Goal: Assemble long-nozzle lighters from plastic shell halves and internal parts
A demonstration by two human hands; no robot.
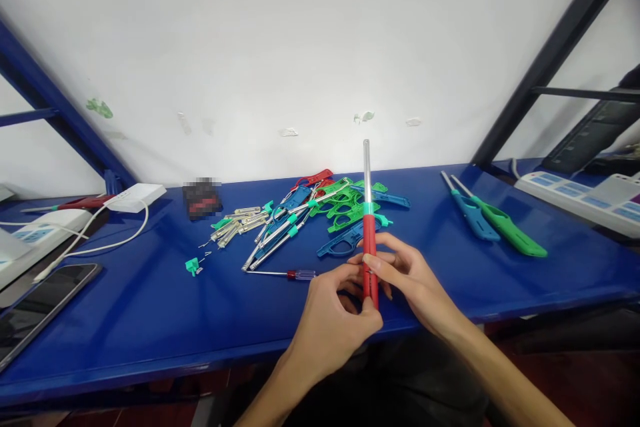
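Note:
A red lighter [369, 233] with a silver metal tube and a teal collar stands upright in front of me, over the table's front part. My left hand [336, 317] grips its lower end, thumb near the bottom. My right hand [407, 273] pinches the red body a little higher, with the thumb on its face. Behind the hands lies a pile of green, blue and red plastic handle shells [345, 203]. Metal tubes with teal collars [277, 233] lie left of the shells. A screwdriver [301, 275] with a purple and red handle rests just left of my hands.
Clear fuel inserts [240, 223] and a small teal part [192, 267] lie on the blue table [150, 313]. Blue [475, 215] and green [515, 230] lighters lie right. A phone [43, 303], white cable, power strips [580, 197] and a dark pixelated item [201, 199] surround them.

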